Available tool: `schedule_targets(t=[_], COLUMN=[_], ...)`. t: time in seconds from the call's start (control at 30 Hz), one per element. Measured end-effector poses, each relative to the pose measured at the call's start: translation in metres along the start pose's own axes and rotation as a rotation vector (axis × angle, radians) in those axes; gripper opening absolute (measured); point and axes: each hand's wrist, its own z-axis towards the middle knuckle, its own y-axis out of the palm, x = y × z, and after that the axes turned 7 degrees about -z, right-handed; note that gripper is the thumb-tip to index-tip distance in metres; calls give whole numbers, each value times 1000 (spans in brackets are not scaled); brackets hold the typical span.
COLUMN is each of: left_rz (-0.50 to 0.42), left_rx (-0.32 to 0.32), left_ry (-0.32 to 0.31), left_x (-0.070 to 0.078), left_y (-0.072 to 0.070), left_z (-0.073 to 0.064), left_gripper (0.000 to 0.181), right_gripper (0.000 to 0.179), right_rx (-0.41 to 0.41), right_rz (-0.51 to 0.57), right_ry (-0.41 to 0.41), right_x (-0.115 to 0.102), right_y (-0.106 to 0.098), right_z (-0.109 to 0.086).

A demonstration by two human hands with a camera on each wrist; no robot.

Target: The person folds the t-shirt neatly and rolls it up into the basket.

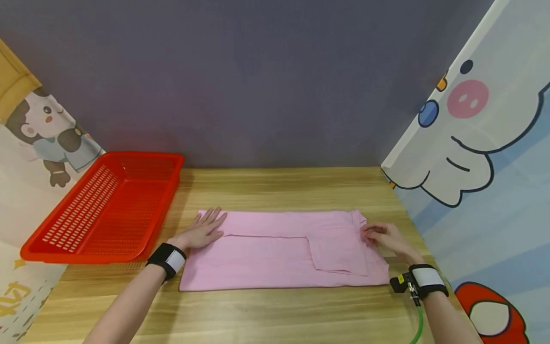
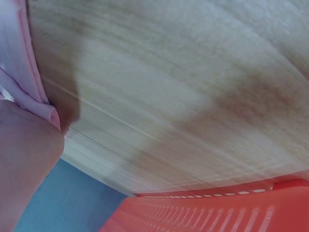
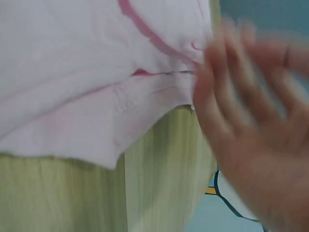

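Note:
A pink shirt (image 1: 258, 263) lies folded into a long strip across the wooden table. A squarish flap that looks like a sleeve (image 1: 337, 251) is laid over its right part. My left hand (image 1: 205, 230) rests flat on the strip's upper left corner, fingers spread; the left wrist view catches only part of this hand (image 2: 26, 164) beside the cloth edge. At the other end, my right hand (image 1: 384, 236) is at the shirt's right edge with loosely bent fingers. In the right wrist view that hand (image 3: 256, 111) is blurred, its fingers fairly straight and overlapping the cloth's edge.
A red plastic basket (image 1: 148, 229) with perforated sides stands at the table's left. Behind the table (image 1: 275, 315) rises a dark grey panel (image 1: 258, 86). Cartoon-printed sheets (image 1: 498, 143) flank both sides. From the right wristband a green cable (image 1: 418, 325) runs down.

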Motion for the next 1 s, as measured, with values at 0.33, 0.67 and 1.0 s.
schedule_targets(t=[0.33,0.67,1.0], left_rz=[-5,-29,-184], left_rx=[275,597,643], left_ry=[141,-276,-311], left_x=[-2,-5,-9], left_y=[4,-2,-9], left_z=[1,-1,-3], left_gripper=[44,37,34], right_gripper=[44,62,41], right_rx=[304,142,177], right_rz=[-448,-430,-161], right_ry=[207,301,243], right_x=[-2,-5,2], right_y=[15,11,10], right_z=[43,65,72])
